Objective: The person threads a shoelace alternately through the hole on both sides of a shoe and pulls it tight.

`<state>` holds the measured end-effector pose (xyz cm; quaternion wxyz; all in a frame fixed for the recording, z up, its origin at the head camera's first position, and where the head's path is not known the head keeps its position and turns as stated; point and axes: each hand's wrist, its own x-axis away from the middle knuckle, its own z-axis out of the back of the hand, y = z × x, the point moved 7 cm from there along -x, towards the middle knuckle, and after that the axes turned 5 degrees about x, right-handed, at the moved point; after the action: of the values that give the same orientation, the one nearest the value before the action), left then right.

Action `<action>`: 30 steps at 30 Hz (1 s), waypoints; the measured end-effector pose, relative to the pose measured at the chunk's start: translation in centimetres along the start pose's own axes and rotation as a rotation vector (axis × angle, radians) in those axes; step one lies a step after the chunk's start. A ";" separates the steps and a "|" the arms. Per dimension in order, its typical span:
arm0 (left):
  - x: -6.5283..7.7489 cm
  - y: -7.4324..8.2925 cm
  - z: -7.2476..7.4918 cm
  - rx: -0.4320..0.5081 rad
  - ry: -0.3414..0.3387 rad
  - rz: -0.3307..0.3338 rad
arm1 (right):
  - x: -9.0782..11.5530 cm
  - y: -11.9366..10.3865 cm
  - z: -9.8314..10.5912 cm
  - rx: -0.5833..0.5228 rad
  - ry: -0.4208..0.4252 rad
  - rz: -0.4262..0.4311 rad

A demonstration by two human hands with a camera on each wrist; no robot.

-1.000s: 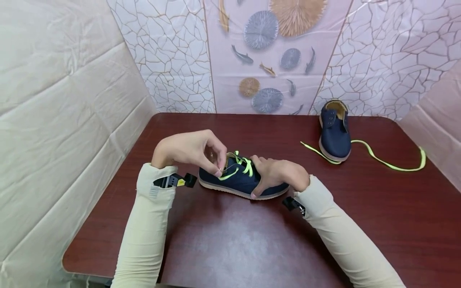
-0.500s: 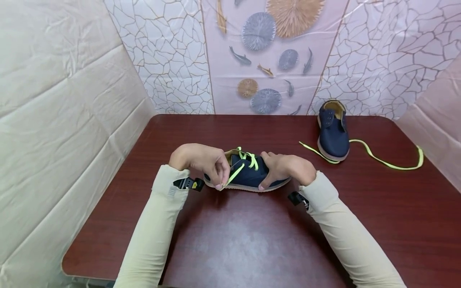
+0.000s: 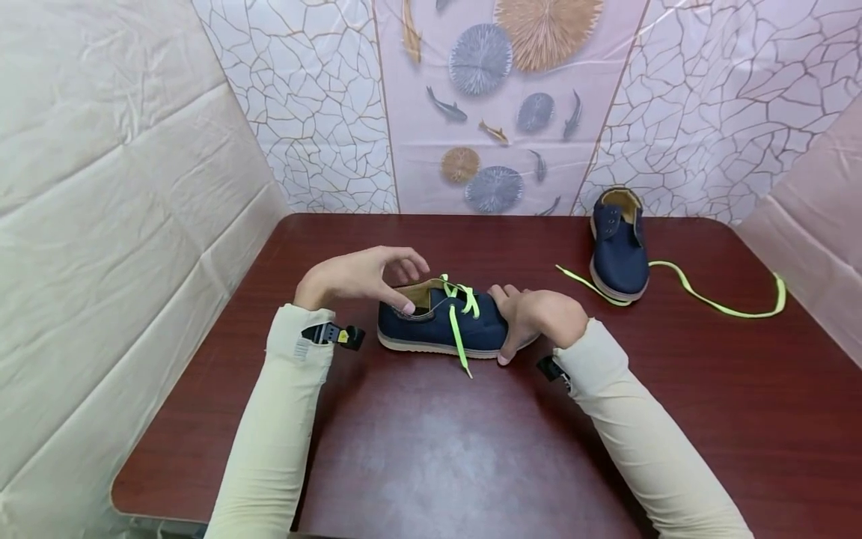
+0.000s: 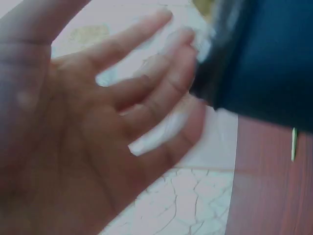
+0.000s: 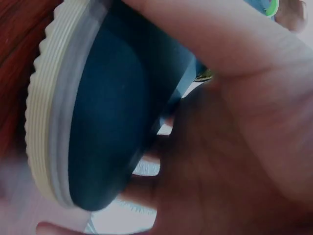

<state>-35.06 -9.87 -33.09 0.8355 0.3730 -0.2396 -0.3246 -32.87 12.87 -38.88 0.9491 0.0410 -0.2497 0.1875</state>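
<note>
While gripping the shoe (image 3: 431, 329) by the toe with the right hand (image 3: 542, 318), well inside the left edge of the desk (image 3: 377, 457), holds the left hand (image 3: 360, 275), fingers (image 3: 407, 260) apart, just beside the heel (image 3: 396, 323).

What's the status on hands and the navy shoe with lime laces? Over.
Left hand open, empty. Right hand gripping navy shoe toward the toe. Loose lime lace end down its near side. Second navy shoe well clear.
</note>
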 end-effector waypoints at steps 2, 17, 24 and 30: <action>0.2 -1.1 -0.3 -0.010 -0.044 0.082 | 0.2 0.6 -0.1 0.006 -0.031 -0.043; 0.0 -6.3 -1.7 0.041 -0.180 0.355 | 1.0 4.4 -1.0 -0.354 -0.235 -0.030; -0.4 -7.1 -1.5 0.104 -0.152 0.254 | 0.3 4.6 -1.1 -0.374 -0.232 0.068; -0.7 -7.3 -0.9 0.074 -0.060 0.165 | -0.5 5.6 -0.7 -0.379 -0.150 0.113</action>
<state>-37.61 -12.66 -39.39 0.8374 0.3729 -0.3063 -0.2567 -35.11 17.99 -39.83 0.9066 -0.1386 -0.3523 0.1865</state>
